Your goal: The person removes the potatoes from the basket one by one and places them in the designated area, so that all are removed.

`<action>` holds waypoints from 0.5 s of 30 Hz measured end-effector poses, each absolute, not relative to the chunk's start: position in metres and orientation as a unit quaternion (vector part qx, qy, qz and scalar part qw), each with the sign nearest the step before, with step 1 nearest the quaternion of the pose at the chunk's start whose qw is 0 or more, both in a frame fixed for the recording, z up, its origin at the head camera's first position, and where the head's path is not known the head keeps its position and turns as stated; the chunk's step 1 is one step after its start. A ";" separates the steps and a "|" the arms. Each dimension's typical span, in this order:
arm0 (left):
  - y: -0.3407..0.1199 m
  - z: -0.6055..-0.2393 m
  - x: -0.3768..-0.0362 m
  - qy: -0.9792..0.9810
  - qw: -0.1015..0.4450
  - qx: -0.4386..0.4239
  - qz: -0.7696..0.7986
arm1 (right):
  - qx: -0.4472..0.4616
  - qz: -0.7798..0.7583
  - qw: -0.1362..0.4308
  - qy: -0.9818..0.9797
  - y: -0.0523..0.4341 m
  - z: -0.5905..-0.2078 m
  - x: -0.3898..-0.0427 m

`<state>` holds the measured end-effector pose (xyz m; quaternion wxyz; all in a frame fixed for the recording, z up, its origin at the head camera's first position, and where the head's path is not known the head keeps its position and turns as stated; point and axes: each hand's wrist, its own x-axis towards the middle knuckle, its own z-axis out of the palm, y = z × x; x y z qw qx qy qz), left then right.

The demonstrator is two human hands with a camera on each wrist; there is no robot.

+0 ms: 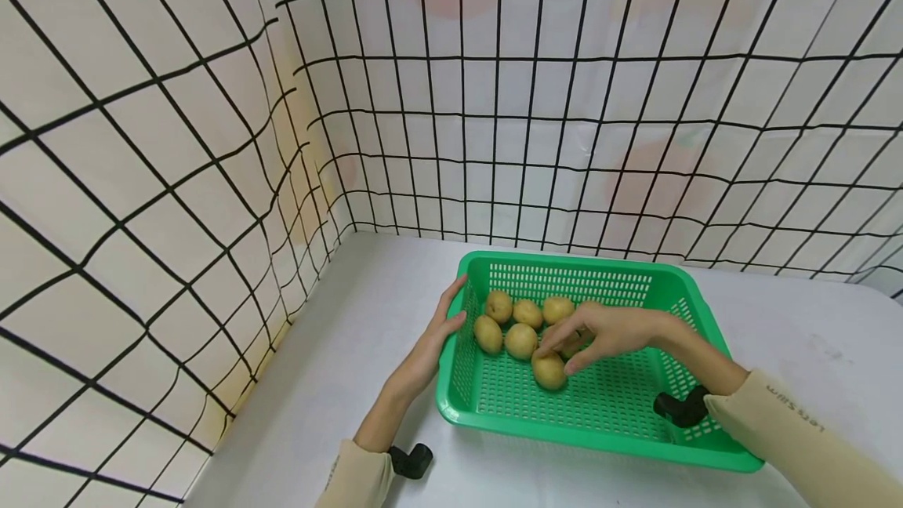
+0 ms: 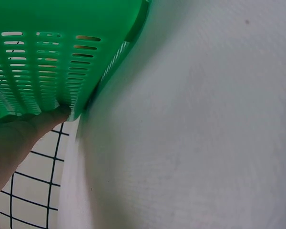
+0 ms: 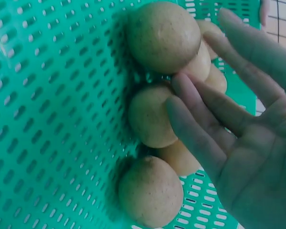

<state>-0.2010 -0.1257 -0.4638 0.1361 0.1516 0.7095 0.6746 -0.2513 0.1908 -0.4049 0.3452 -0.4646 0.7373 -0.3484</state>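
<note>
looking down from the head view i see a green basket point(image 1: 694, 445) on a white table point(image 1: 339, 382), with six or so potatoes point(image 1: 521, 340) bunched in its left-middle part. my left hand point(image 1: 433, 343) rests flat against the basket's left wall from outside, fingers straight and up along the rim, thumb near the top edge; nothing gripped. the left wrist view shows the same: the hand point(image 2: 24, 138) pressed to the slotted green wall point(image 2: 43, 67), table beside it, bit of grid wall behind. my right hand point(image 1: 600, 333) is inside the basket, over the potatoes, fingers loosely spread and reaching down, tips at the nearest potato point(image 1: 549, 371), which lies a bit apart from the rest, toward the front. in the right wrist view the hand point(image 3: 248, 157) is open, fingers point(image 3: 200, 105) lightly bent and touching a middle potato point(image 3: 150, 117); another potato point(image 3: 163, 36) sits above it in that view and one more point(image 3: 150, 191) below, all lying on the perforated floor point(image 3: 52, 119). i cannot tell that any potato is actually pinched; looks like touch only. black-grid white panels point(image 1: 176, 139) stand around the table on the left and back. black wrist mounts point(image 1: 680, 408) show at both beige sleeves point(image 1: 804, 437).
</note>
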 end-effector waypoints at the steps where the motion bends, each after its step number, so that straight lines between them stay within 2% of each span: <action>1: -0.126 -0.464 -0.201 0.709 0.136 0.152 0.675 | -0.471 -0.346 0.338 0.737 0.190 -0.405 -0.250; 9: -0.125 -0.463 -0.201 0.707 0.134 0.150 0.678 | -0.479 -0.317 0.291 0.765 0.187 -0.405 -0.247; 15: -0.125 -0.465 -0.200 0.707 0.135 0.150 0.678 | -0.460 -0.301 0.281 0.786 0.185 -0.409 -0.246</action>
